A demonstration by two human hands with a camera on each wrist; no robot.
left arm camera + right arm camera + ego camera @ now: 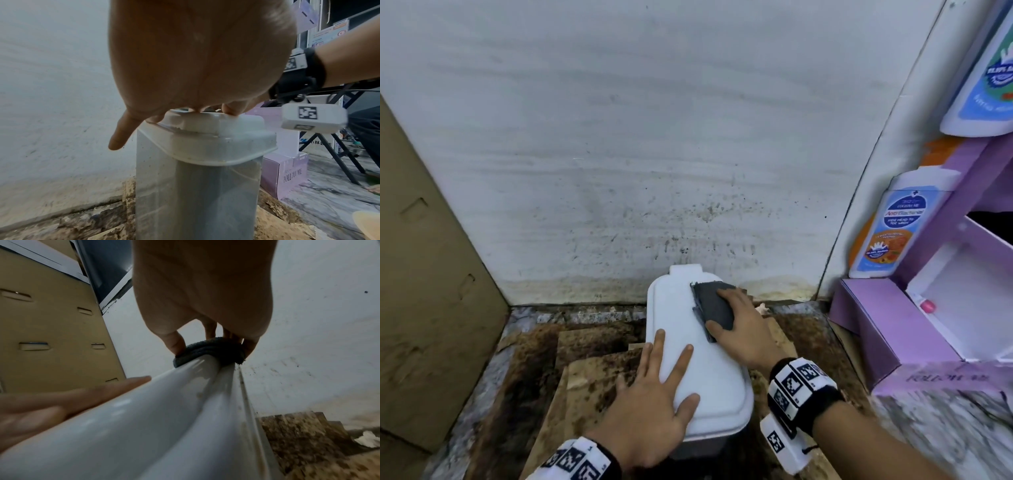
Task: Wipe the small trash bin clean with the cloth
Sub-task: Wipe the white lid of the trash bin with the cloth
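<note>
left hand is laid flat, fingers spread and straight. right hand is reached further forward, fingers curved down, the cloth gripped between thumb and little finger.

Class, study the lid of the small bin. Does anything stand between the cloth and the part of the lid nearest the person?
Yes. The left hand lies flat, fingers spread, on the near left part of the lid, in the path of the cloth that the right hand holds at the far right. Nothing else visible lies there.

Head overhead, 2 wrists low beside lid
</note>
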